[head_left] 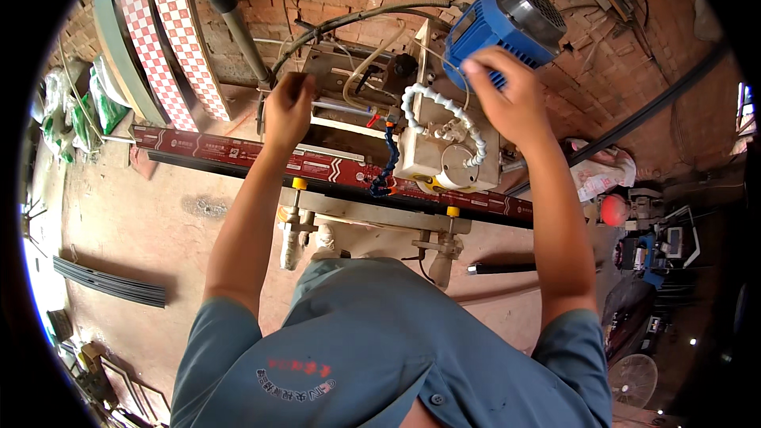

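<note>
- While the left hand (287, 107) closes its curled fingers on the thin chrome rod (342, 108) of the cutting machine, that rod runs left to right, jutting rightward from the fingertips.
- The right hand (507, 99) rests spread, gripping nothing, on the blue ribbed motor (499, 20), fingertips at its lower left.
- The long red-brown profile strip (333, 168) lies crosswise below both hands.

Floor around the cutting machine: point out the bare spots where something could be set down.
Bare floor lies left of the machine frame, between the long red profile and the bundle of dark strips. It is crowded on the machine, where the left hand and right hand work near the blue motor, and among clutter on the right.
</note>
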Demonstrator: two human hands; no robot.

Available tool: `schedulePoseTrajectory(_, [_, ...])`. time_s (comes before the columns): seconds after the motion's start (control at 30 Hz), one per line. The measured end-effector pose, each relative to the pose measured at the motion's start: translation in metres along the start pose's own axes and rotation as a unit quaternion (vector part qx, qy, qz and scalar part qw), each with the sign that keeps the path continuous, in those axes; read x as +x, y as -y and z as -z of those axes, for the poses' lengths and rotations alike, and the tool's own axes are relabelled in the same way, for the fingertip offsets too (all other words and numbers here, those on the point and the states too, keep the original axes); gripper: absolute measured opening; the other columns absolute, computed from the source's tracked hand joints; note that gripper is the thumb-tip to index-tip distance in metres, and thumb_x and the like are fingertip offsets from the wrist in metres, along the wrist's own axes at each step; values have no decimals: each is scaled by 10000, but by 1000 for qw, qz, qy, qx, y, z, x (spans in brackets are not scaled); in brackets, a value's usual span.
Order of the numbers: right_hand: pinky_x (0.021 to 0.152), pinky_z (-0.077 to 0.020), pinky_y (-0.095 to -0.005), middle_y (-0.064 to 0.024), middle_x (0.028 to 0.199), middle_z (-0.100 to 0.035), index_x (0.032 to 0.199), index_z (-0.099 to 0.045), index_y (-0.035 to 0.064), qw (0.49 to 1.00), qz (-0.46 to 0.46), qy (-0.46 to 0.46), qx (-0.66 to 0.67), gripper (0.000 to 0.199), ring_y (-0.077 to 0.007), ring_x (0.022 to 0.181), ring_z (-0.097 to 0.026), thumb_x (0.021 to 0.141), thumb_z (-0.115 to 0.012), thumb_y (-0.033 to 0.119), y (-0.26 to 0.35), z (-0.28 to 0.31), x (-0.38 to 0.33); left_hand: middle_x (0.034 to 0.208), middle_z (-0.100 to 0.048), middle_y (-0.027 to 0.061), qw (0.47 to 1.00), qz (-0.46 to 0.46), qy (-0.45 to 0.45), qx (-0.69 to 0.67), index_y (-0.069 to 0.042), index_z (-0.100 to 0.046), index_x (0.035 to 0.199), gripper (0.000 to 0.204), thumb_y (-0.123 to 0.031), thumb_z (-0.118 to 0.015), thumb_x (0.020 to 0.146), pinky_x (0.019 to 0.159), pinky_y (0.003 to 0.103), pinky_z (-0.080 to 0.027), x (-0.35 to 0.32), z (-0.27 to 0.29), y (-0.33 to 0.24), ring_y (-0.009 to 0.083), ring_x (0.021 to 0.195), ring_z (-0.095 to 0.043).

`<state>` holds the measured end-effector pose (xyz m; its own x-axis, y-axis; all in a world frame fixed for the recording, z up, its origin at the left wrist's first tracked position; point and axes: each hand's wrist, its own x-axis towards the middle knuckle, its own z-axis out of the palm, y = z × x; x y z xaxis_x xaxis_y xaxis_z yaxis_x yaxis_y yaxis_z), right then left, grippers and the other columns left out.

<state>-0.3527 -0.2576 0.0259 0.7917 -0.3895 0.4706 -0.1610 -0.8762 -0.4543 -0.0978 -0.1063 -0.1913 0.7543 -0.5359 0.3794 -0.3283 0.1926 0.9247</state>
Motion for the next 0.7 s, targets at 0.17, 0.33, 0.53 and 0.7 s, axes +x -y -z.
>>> schedulePoseTrajectory(0.17, [888,-477,-352,-163,1125,-647,1144,-637,-1,935,-139,316,-83,302,-280,1011,-629,960,-512,203,-37,-60,60,749,-662,176,981,44,112,154,-20,-655,975,331,-340,-589,920,676,413,-510,47,-48,20,335,712,-662])
schedulePoseTrajectory(0.33, [972,-460,-388,-212,1273,-590,1302,-550,14,887,-158,388,-197,438,-322,1135,-598,917,-479,210,-54,-99,88,722,-668,132,922,184,323,103,-69,-685,1091,371,-376,-548,935,609,396,-517,80,-92,60,275,643,-659])
schedulePoseTrajectory(0.53, [1060,-391,-377,-197,1396,-474,1357,-489,40,863,-77,430,-255,495,-341,1268,-479,903,-565,222,-101,-119,88,640,-622,75,837,259,437,204,-96,-666,1067,468,-503,-457,968,460,363,-467,84,-114,40,194,515,-603])
schedulePoseTrajectory(0.7, [1038,-422,-390,-180,1349,-499,1364,-488,44,877,-15,406,-257,580,-329,1251,-491,809,-639,119,-104,-124,82,611,-588,94,818,364,416,160,-17,-626,879,480,-468,-483,958,447,376,-446,99,-125,55,212,508,-584])
